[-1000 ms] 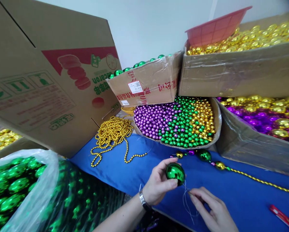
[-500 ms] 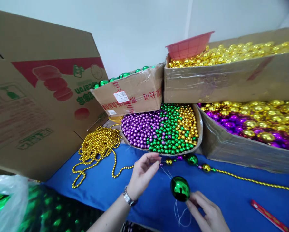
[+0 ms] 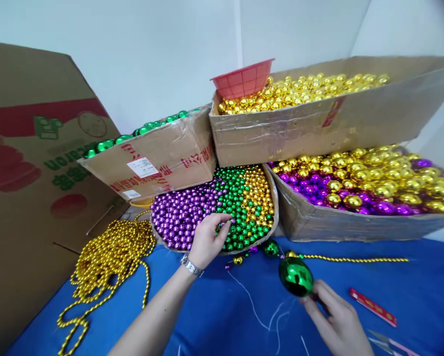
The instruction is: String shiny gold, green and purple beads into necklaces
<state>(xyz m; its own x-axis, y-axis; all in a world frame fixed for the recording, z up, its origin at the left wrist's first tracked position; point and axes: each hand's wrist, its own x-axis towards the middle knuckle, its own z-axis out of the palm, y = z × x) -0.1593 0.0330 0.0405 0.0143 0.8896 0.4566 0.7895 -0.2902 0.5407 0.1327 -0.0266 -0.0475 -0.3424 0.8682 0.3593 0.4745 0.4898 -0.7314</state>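
Observation:
My right hand (image 3: 335, 316) holds a large shiny green bead (image 3: 296, 277) between thumb and fingers, above the blue cloth. Over the front of a shallow cardboard tray (image 3: 275, 198) of purple, green and gold beads, my left hand (image 3: 211, 240) has its thumb and forefinger pinched. A tiny pale speck shows at those fingertips; what it is I cannot make out. On the cloth below lies a white thread (image 3: 249, 299), running from the end of a bead strand. That strand has a smaller green bead (image 3: 271, 247), a gold bead (image 3: 238, 260) and a gold bead chain (image 3: 350, 258).
A heap of gold bead chain (image 3: 110, 257) lies at left beside a large carton (image 3: 17, 237). Behind stand boxes of green beads (image 3: 162, 173), gold balls (image 3: 281, 133) with a red basket (image 3: 244, 79), and mixed balls (image 3: 329, 225). A red packet (image 3: 373, 306) and scissors (image 3: 390, 343) lie right.
My left hand has left the strand's end and moved onto the bead tray, its fingers closing to a pinch. The green bead stays in my right hand. The view has shifted right.

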